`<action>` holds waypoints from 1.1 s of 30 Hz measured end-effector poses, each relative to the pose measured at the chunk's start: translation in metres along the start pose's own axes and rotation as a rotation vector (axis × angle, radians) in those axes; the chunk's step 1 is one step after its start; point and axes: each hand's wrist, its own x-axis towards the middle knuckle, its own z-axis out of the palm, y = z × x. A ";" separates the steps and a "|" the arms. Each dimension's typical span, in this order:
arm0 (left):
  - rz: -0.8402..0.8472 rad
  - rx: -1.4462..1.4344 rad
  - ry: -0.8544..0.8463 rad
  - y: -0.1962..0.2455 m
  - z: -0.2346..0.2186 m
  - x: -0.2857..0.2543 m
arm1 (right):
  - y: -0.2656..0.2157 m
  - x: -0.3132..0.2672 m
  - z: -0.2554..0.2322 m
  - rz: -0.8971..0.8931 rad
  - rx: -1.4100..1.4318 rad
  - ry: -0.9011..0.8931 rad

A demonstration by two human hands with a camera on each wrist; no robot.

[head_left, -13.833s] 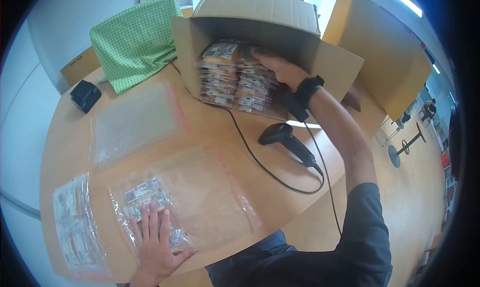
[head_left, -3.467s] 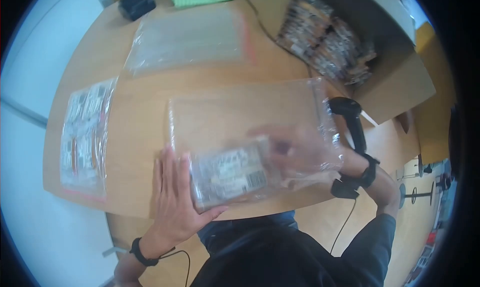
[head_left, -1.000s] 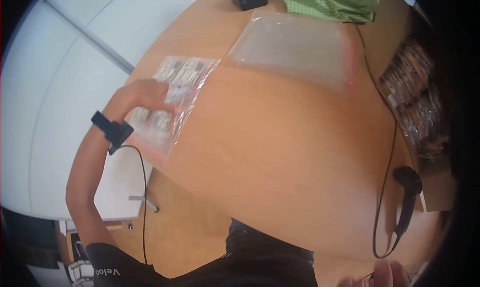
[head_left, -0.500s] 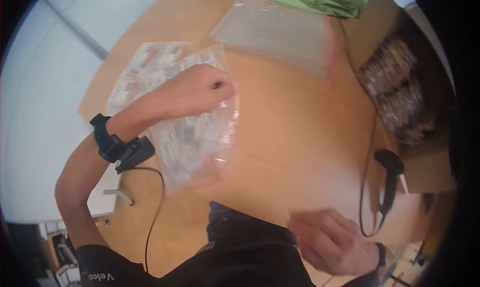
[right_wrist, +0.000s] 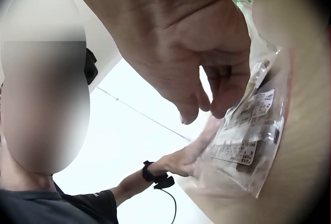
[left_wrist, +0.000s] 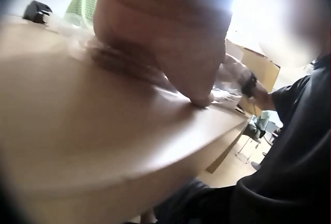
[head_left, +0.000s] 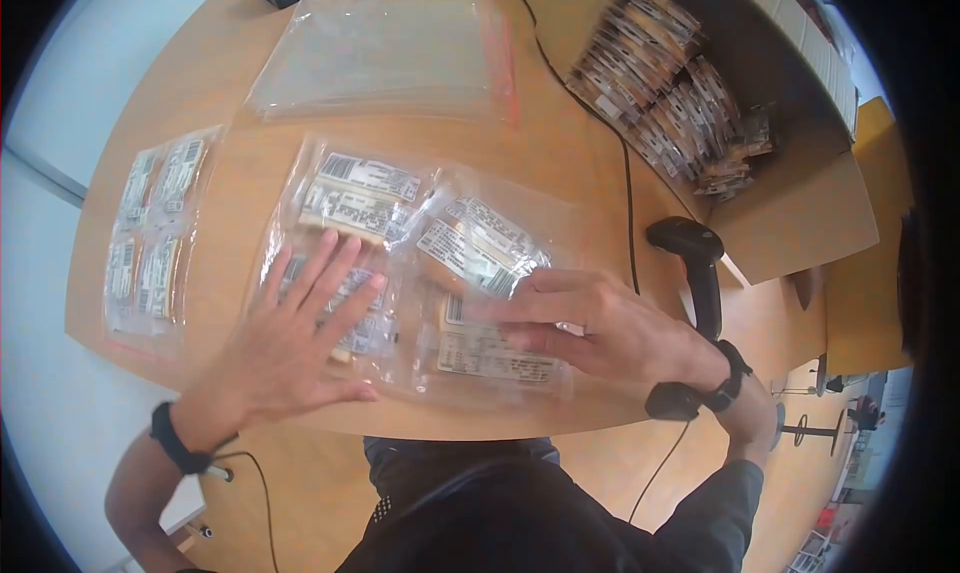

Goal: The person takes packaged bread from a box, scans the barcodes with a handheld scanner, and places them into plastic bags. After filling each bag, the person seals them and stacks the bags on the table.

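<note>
A clear plastic bag lies near the table's front edge with several labelled flat packets inside. My left hand rests spread on the bag's left half, over the lower left packet. Over the right half is my right hand, its fingers bent and partly covering the right packets. In the right wrist view a gap shows between the right hand's thumb and fingers, with nothing gripped. The left wrist view has the left hand low over the tabletop.
Another filled bag lies at the table's left. Unfilled clear bags are stacked at the back. At right stand an open carton holding rows of packets and a barcode scanner with its cable.
The left hand gripped the filled bag at the left half a second ago; the bag now lies in the middle under its spread fingers. The right hand has moved from the front edge onto the bag.
</note>
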 end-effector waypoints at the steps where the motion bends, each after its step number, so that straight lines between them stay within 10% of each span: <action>1: 0.003 -0.002 0.001 0.010 0.003 -0.004 | 0.006 0.005 0.003 0.003 -0.001 0.001; 6: -0.122 0.013 -0.001 0.040 0.006 -0.003 | 0.043 0.029 -0.002 -0.117 -0.419 0.332; 13: -0.133 -0.053 0.103 0.031 0.016 0.002 | 0.053 0.066 -0.024 -0.173 -0.300 0.329; 15: -0.185 -0.030 0.119 0.033 0.020 0.001 | 0.053 0.072 -0.032 0.062 0.125 0.093; 19: -0.196 -0.043 0.167 0.034 0.023 -0.001 | 0.056 0.067 -0.049 0.098 0.076 0.045; 21: -0.194 -0.024 0.189 0.034 0.024 -0.001 | 0.043 0.063 -0.064 0.463 -0.039 -0.040; 26: -0.166 0.004 0.197 0.033 0.024 -0.001 | 0.059 0.040 -0.030 -0.176 -0.276 -0.110; 29: -0.157 0.018 0.190 0.035 0.022 0.000 | 0.024 0.028 -0.023 -0.036 -0.408 -0.026; 31: -0.163 0.016 0.163 0.033 0.022 -0.002 | 0.006 0.028 -0.037 0.424 -0.218 -0.398; 33: -0.147 0.034 0.168 0.033 0.022 -0.003 | 0.010 0.010 -0.035 0.344 -0.112 -0.349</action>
